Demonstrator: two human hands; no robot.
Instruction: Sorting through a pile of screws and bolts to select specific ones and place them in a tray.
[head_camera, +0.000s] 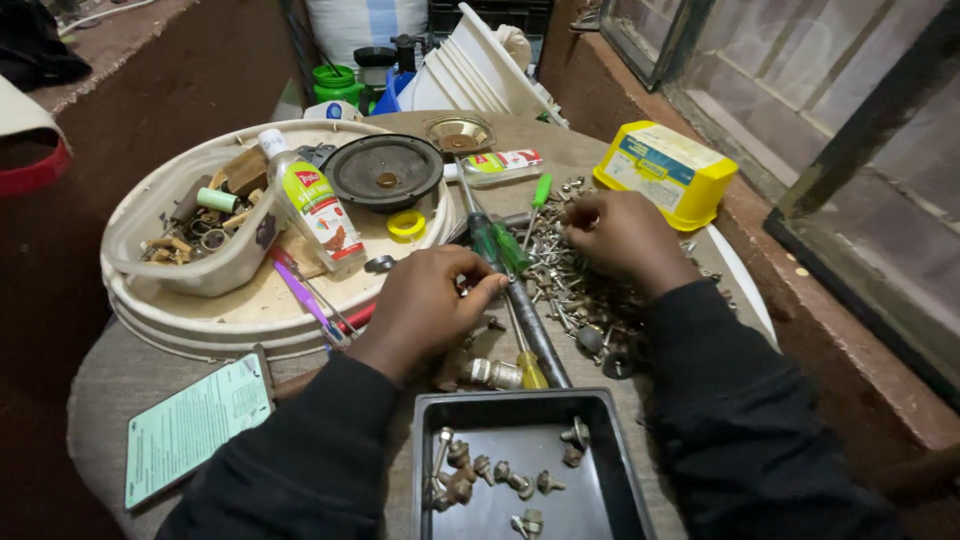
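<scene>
Picking with curled fingers, both the left hand (430, 300) and right hand (615, 235) sift rusty metal screws (575, 290).

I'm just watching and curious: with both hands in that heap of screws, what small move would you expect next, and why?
Probably the right hand lifts one piece out of the screw pile and carries it to the black tray. Its fingers are bent down into the pile, and the tray near the person already holds several similar screws. The left hand rests curled beside the screwdrivers; whether it holds anything is unclear.
</scene>
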